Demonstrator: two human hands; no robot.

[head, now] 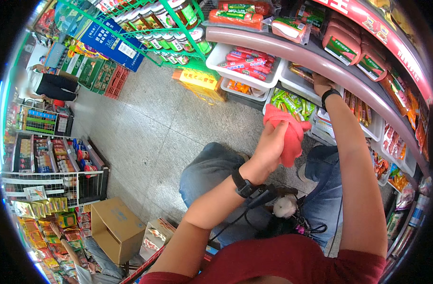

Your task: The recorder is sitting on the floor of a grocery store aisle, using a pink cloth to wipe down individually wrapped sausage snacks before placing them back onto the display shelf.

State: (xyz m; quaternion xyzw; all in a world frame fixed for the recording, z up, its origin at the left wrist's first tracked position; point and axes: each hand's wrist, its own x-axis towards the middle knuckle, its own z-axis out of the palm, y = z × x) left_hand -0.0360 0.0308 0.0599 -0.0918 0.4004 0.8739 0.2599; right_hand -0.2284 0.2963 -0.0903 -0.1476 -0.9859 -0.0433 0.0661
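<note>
My left hand is closed on a bunched pink cloth, held in front of a bin of green-wrapped snacks. Under the curved shelf edge, my right hand reaches into a white plastic tray with a few packaged sausages at its far end. The right fingers are partly hidden by the shelf, so what they touch does not show. Left of that tray stands another white tray full of red-wrapped sausages.
Packaged meats lie on the shelf above. A green wire rack of jars and a yellow carton stand ahead. An open cardboard box is behind at left. Two other people are at the left, one upright, one low near hanging packets.
</note>
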